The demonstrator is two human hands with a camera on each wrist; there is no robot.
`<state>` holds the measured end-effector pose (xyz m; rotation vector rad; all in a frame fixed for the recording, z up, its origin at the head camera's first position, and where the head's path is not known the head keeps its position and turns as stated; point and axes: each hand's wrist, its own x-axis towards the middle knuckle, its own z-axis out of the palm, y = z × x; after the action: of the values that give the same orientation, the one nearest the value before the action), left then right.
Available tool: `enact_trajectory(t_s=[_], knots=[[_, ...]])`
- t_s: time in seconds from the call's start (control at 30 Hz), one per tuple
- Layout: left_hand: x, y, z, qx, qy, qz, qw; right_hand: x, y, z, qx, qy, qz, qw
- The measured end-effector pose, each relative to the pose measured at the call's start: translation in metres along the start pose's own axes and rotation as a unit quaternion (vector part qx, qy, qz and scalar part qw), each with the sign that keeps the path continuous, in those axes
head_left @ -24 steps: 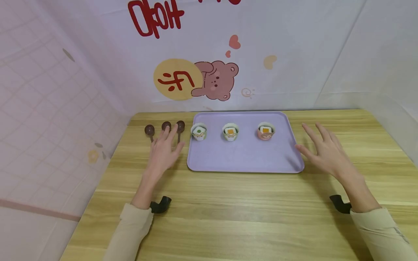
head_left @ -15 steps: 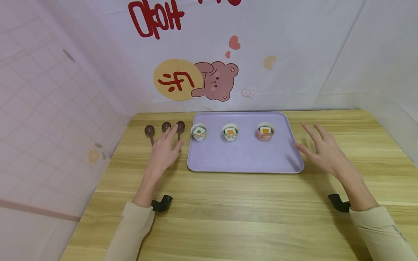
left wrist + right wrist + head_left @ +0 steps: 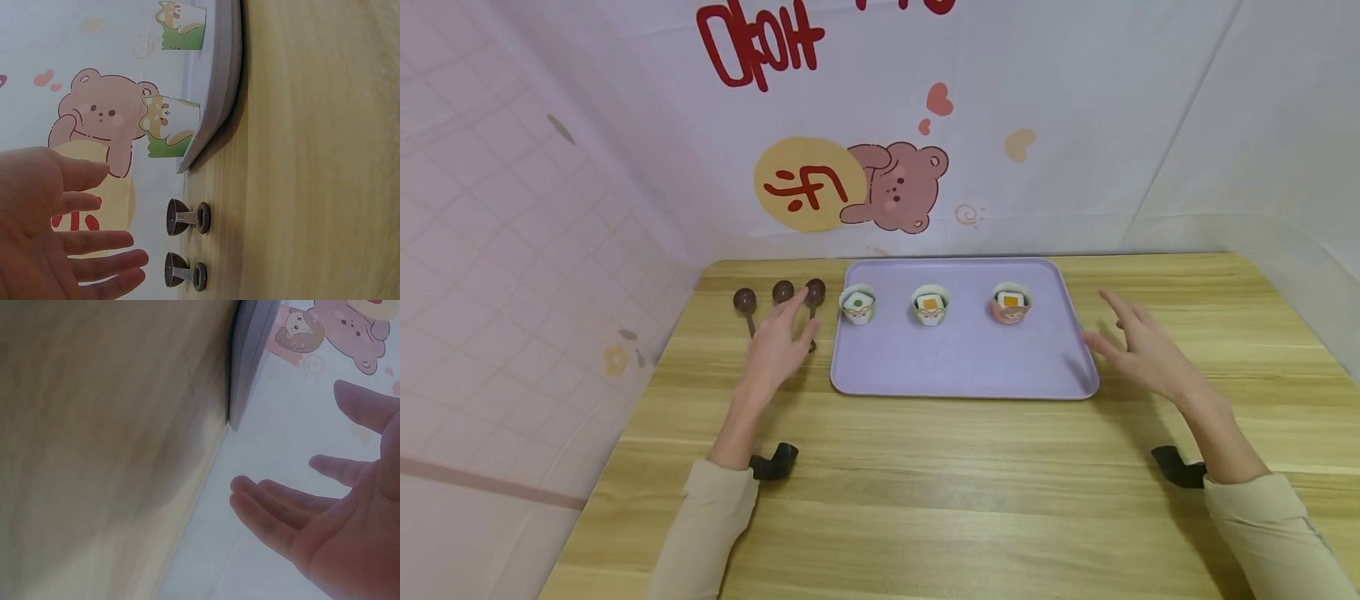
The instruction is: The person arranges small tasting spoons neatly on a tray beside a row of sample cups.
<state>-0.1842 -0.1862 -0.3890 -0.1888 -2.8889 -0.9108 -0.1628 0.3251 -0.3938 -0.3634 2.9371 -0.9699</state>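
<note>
My left hand (image 3: 777, 346) hovers over the handles of dark brown round-bowled spoons, fingers spread and holding nothing. Beside and beyond its fingertips lie the left spoon (image 3: 744, 301), the middle spoon (image 3: 783, 291) and the right spoon (image 3: 815, 291). Two spoons with ring-ended handles (image 3: 203, 217) show in the left wrist view. My right hand (image 3: 1142, 350) is raised by the right edge of a lilac tray (image 3: 962, 358), its fingers loosely bent around nothing. On the tray stand a left cup (image 3: 857, 315), a middle cup (image 3: 930, 317) and a pink cup (image 3: 1011, 312), each with a white piece inside.
The tray sits toward the back of a wood-grain table (image 3: 955, 483). Behind it hangs a white backdrop with a printed bear (image 3: 901, 187); a pale gridded wall covering (image 3: 512, 250) borders the left. Black curved pieces (image 3: 775, 462) stick out at both wrists.
The fingers of my right hand have bent a little more, and that hand has shifted slightly right. My left hand stays nearly in place over the spoons. Tray and cups have not moved.
</note>
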Motion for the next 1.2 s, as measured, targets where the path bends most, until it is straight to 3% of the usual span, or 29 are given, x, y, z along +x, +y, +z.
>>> enact_trajectory(t_s=[0.3, 0.7, 1.2], knots=[[0.005, -0.002, 0.003, -0.014, 0.000, -0.015, 0.9998, 0.003, 0.009, 0.000, 0.028, -0.019, 0.007, 0.999], [0.014, -0.009, 0.007, -0.036, -0.014, -0.023, 0.9990, 0.006, 0.011, -0.001, 0.016, -0.058, 0.045, 0.997], [0.022, -0.017, 0.011, -0.056, -0.021, -0.037, 0.9975, 0.006, 0.007, 0.004, 0.023, -0.070, 0.039, 0.996]])
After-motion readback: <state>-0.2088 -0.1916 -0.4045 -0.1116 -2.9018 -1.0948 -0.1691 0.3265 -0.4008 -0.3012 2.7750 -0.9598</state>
